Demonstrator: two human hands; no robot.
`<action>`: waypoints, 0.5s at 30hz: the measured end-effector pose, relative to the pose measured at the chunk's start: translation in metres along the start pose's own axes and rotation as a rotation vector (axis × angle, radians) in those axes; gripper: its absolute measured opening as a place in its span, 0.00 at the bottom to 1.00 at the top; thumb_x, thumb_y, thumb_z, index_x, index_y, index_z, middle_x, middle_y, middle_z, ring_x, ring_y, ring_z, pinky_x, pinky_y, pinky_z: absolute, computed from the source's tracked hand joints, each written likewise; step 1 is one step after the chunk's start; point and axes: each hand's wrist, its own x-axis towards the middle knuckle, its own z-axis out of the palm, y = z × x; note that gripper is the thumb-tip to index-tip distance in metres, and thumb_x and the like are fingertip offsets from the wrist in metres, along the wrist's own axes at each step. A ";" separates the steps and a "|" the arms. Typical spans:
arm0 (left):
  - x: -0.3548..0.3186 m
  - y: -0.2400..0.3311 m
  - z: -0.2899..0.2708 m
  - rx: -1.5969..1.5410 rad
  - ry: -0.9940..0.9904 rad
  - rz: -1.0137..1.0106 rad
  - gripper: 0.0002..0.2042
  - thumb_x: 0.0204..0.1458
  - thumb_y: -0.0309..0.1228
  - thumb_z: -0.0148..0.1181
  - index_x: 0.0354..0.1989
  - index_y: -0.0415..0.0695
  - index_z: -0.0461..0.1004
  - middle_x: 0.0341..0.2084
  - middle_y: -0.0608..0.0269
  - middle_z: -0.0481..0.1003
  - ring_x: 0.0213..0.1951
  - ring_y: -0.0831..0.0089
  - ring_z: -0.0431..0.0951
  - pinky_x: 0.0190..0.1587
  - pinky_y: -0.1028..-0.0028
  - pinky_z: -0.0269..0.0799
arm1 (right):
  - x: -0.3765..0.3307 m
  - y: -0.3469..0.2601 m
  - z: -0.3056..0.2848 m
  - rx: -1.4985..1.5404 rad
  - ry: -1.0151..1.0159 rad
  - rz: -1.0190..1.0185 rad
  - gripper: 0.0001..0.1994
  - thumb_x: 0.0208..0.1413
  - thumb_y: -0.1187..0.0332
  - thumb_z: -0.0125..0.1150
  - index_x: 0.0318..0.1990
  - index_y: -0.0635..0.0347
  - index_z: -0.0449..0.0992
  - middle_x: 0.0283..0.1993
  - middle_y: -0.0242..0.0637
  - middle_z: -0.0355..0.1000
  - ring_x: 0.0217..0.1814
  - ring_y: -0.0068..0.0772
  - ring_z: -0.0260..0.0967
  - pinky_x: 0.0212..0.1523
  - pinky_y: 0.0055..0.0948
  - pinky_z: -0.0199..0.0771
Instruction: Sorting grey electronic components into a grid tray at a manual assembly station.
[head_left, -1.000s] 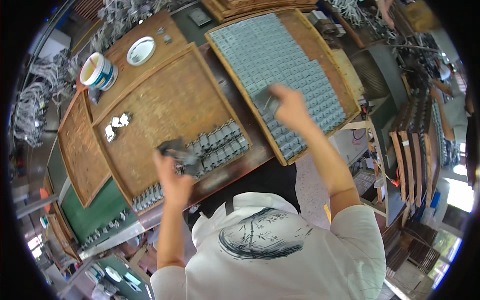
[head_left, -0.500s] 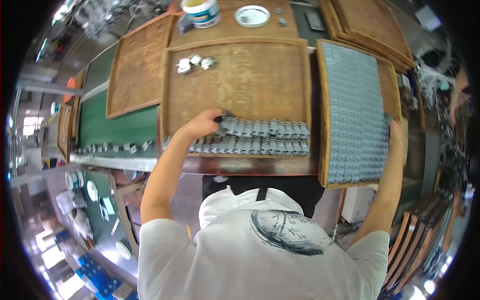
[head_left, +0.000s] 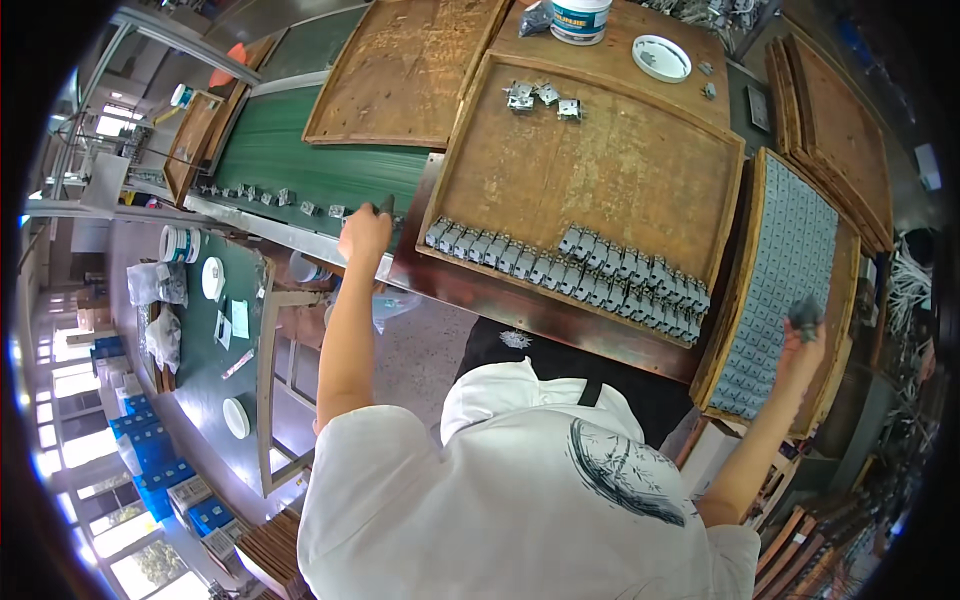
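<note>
My left hand [head_left: 364,232] is stretched out over the near edge of the green conveyor belt [head_left: 300,165], fingers closed on a small dark part [head_left: 385,206] held at the fingertips. Just to the left of that hand, a line of small metal parts [head_left: 262,195] lies along the belt's edge. To its right sits the wooden tray [head_left: 600,165] on the table [head_left: 520,305], with two rows of grey metal components [head_left: 575,268] along the tray's near rim and a few loose metal pieces [head_left: 540,97] at its far side.

My right hand [head_left: 802,340] is raised at the far right, fingers clamped on a grey component [head_left: 806,312]. It hovers over a second wooden tray [head_left: 790,270], which is packed with the same grey parts. Beyond the first tray I see a white tub [head_left: 580,18] and a white dish [head_left: 661,57].
</note>
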 end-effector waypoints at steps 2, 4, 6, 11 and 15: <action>0.020 -0.026 0.033 -0.117 0.030 -0.005 0.23 0.50 0.42 0.52 0.51 0.42 0.74 0.45 0.42 0.78 0.50 0.47 0.78 0.51 0.54 0.72 | -0.039 -0.010 0.061 -0.140 -0.080 0.009 0.15 0.65 0.70 0.53 0.56 0.65 0.73 0.48 0.40 0.74 0.44 0.30 0.74 0.37 0.29 0.79; 0.034 -0.041 0.058 -0.235 0.056 0.003 0.23 0.50 0.43 0.53 0.51 0.41 0.74 0.46 0.40 0.77 0.50 0.46 0.77 0.51 0.53 0.72 | -0.053 -0.008 0.085 -0.108 -0.201 0.019 0.13 0.63 0.71 0.55 0.52 0.65 0.76 0.47 0.40 0.74 0.43 0.30 0.74 0.36 0.31 0.80; 0.039 -0.046 0.069 -0.397 0.153 0.074 0.20 0.50 0.36 0.57 0.50 0.39 0.73 0.43 0.44 0.79 0.45 0.51 0.80 0.46 0.59 0.74 | -0.074 -0.016 0.120 -0.108 -0.292 0.068 0.14 0.62 0.73 0.57 0.54 0.65 0.74 0.47 0.38 0.74 0.42 0.29 0.74 0.39 0.32 0.81; -0.043 0.018 0.009 -1.343 -0.135 0.199 0.15 0.50 0.21 0.60 0.48 0.39 0.75 0.39 0.59 0.79 0.37 0.71 0.78 0.37 0.74 0.71 | -0.133 -0.033 0.182 -0.146 -0.492 -0.044 0.17 0.58 0.72 0.61 0.55 0.64 0.72 0.45 0.35 0.75 0.41 0.28 0.75 0.38 0.25 0.80; -0.129 0.073 -0.015 -1.680 -0.564 0.468 0.17 0.50 0.18 0.63 0.50 0.38 0.74 0.40 0.62 0.78 0.39 0.76 0.77 0.36 0.80 0.70 | -0.174 -0.050 0.212 -0.294 -0.658 0.130 0.17 0.53 0.71 0.67 0.49 0.64 0.73 0.43 0.35 0.76 0.40 0.25 0.74 0.35 0.28 0.78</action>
